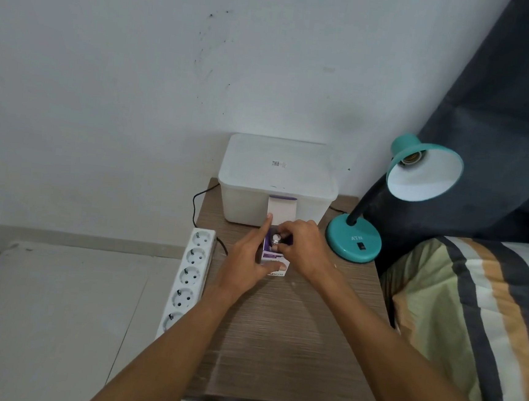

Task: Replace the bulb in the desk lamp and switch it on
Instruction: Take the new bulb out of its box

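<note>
Near the middle of the wooden bedside table (293,330), the left hand (248,263) clasped the purple-and-white cardboard bulb box (275,259), flap open toward the back edge. The right hand (304,245) pinched the metal screw base of the white bulb (275,240), whose long axis ran along the box. The teal gooseneck desk lamp (354,240), marked "ATN", stood at the right edge, its socket empty.

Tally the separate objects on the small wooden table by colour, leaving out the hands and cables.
Teal: 1, the desk lamp
White: 2, the lidded plastic box and the power strip
Purple and white: 1, the bulb carton, with the bulb in its open top
Total: 4
</note>
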Demonstrator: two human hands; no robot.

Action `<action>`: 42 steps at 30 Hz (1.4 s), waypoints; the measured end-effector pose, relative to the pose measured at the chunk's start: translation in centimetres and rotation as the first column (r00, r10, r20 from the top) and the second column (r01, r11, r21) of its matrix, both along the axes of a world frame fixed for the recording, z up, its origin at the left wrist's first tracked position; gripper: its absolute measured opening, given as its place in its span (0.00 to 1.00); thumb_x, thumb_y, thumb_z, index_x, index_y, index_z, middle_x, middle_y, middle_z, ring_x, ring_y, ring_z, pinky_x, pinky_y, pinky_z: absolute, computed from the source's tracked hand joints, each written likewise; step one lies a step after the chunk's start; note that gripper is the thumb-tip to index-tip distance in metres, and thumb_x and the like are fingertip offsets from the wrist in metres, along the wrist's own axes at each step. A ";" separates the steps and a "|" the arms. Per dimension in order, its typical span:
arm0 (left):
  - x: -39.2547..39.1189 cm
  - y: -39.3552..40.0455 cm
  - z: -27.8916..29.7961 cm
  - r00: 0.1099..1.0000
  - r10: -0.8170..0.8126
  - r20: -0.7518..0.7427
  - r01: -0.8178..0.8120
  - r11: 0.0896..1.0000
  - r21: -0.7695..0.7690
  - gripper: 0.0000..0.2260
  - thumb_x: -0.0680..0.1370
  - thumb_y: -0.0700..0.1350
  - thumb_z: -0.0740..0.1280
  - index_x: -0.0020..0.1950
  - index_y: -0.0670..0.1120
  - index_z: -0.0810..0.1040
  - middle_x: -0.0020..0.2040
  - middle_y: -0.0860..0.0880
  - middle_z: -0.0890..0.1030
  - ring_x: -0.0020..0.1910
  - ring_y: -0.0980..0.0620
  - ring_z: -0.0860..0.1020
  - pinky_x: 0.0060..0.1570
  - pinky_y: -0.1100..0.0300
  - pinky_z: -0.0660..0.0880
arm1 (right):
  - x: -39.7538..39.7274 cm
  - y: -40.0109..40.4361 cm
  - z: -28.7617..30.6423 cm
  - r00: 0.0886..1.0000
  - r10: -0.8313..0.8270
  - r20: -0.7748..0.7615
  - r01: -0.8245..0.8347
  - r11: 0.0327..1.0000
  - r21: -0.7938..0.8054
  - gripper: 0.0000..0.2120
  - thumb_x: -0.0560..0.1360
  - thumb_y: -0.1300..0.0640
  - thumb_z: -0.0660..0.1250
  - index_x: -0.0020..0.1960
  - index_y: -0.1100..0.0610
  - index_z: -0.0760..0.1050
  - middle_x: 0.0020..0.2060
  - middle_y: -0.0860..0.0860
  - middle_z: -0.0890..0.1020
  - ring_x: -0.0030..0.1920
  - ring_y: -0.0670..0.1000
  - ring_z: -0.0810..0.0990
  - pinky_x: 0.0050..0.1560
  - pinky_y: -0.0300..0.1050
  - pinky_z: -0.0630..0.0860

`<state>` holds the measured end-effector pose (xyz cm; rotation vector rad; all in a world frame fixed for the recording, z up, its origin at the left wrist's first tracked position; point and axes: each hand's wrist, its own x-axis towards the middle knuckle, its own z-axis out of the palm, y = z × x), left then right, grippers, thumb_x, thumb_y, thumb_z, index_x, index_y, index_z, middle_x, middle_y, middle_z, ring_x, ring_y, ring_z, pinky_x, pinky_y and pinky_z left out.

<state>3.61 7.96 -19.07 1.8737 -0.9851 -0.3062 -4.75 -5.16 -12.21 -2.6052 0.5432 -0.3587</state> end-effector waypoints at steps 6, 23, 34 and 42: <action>-0.1 0.0 0.2 1.000 -0.005 -0.027 0.005 1.000 -0.006 0.51 0.69 0.50 0.82 0.83 0.59 0.55 0.67 0.51 0.79 0.62 0.56 0.80 0.64 0.52 0.79 | -0.6 0.1 -0.3 0.997 0.006 0.078 -0.010 0.999 0.049 0.09 0.73 0.53 0.75 0.52 0.52 0.84 0.42 0.48 0.84 0.43 0.47 0.77 0.49 0.44 0.68; -0.3 0.1 0.3 0.997 -0.018 -0.071 0.016 0.999 -0.038 0.51 0.69 0.50 0.82 0.83 0.61 0.54 0.67 0.54 0.77 0.60 0.60 0.79 0.61 0.64 0.78 | -1.5 0.7 -0.3 0.999 -0.006 0.047 0.006 1.000 0.017 0.10 0.78 0.52 0.69 0.59 0.54 0.79 0.50 0.49 0.81 0.52 0.48 0.72 0.51 0.43 0.71; -0.2 0.0 0.3 0.995 -0.018 -0.094 0.014 0.999 -0.038 0.50 0.69 0.48 0.82 0.83 0.60 0.55 0.72 0.54 0.76 0.66 0.60 0.77 0.65 0.61 0.77 | -1.9 1.5 2.1 0.898 -0.193 0.395 0.066 0.948 0.313 0.10 0.80 0.52 0.66 0.60 0.54 0.73 0.52 0.47 0.79 0.53 0.43 0.78 0.49 0.36 0.77; 0.0 0.0 -0.2 0.998 -0.019 -0.052 0.017 0.999 -0.032 0.50 0.70 0.50 0.82 0.83 0.61 0.54 0.70 0.51 0.77 0.64 0.57 0.78 0.64 0.57 0.78 | -1.3 0.1 3.9 0.791 -0.442 0.423 0.192 0.836 0.513 0.10 0.84 0.49 0.57 0.58 0.54 0.72 0.46 0.48 0.81 0.47 0.43 0.79 0.45 0.39 0.75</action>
